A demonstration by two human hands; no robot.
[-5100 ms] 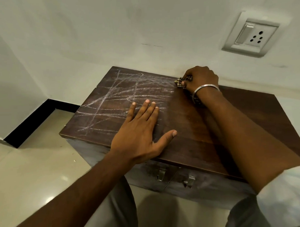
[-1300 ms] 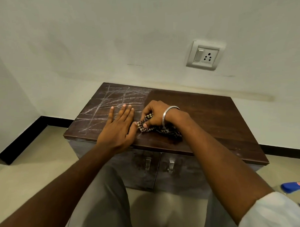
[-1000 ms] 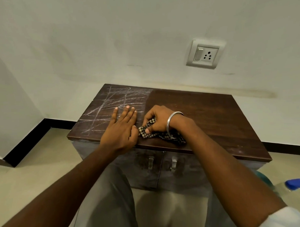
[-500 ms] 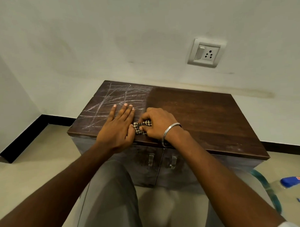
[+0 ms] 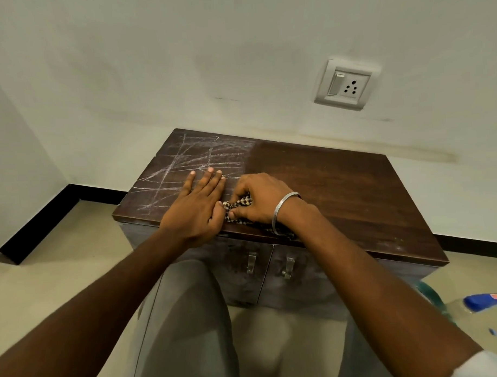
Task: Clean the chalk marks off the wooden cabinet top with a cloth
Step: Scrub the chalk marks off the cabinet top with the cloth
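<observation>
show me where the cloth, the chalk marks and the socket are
cloth point(image 5: 242, 202), head view, on the checked fold that shows
chalk marks point(image 5: 209, 156), head view, where two white lines cross on the left half of the top
socket point(image 5: 346, 84), head view, middle of the white wall plate

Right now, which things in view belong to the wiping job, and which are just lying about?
In the job: cloth, chalk marks, cabinet top, left hand, right hand.
Lying about: wall socket, blue item on the floor.

Silver bangle point(image 5: 277, 210) on right wrist, white sleeve point(image 5: 494, 367), grey trousers point(image 5: 184, 331)
</observation>
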